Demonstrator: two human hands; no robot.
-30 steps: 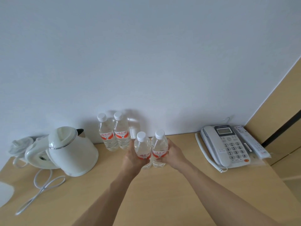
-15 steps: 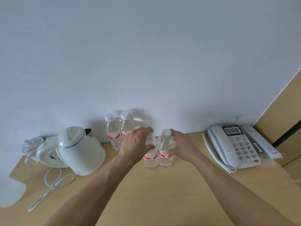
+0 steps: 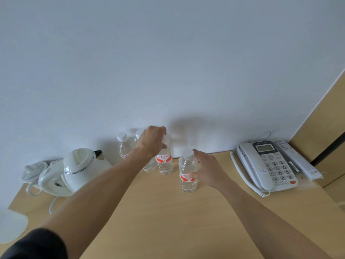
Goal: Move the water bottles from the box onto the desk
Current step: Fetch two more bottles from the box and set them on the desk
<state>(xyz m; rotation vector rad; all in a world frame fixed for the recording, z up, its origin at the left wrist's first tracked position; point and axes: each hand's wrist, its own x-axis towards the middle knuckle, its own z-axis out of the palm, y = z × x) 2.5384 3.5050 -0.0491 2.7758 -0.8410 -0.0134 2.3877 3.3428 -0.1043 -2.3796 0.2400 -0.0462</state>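
Water bottles, counted: I make four on the wooden desk [image 3: 168, 221], all upright, all clear with white caps and red-and-white labels. Two stand at the back by the wall [image 3: 168, 62]: the leftmost back bottle [image 3: 123, 146] is plainly seen, and the second back bottle [image 3: 149, 165] is mostly hidden behind the left forearm, only its cap edge and lower body showing.

The third bottle [image 3: 164, 161] stands just right of that pair, touching or nearly touching it; I cannot tell which. The left hand [image 3: 151, 142] comes down on it from above, fingers curled round its cap and shoulder, so the cap itself is covered. Its base appears to sit on the desk.

The fourth bottle [image 3: 188, 172] stands apart, nearer to me and to the right of the third. The right hand [image 3: 207, 169] holds it from the right side, thumb across the label and fingers wrapped behind the body. Cap is clear of the hand. Base appears to rest on the desk.

No box is in view, so I log nothing for containers beyond the bottles; each looks filled with clear water.

Other items, one each: white electric kettle [image 3: 80, 169] at left, its cord [image 3: 54, 202] trailing, a white desk phone [image 3: 267, 165] at right, and a white remote control [image 3: 298, 161] just beside the phone.
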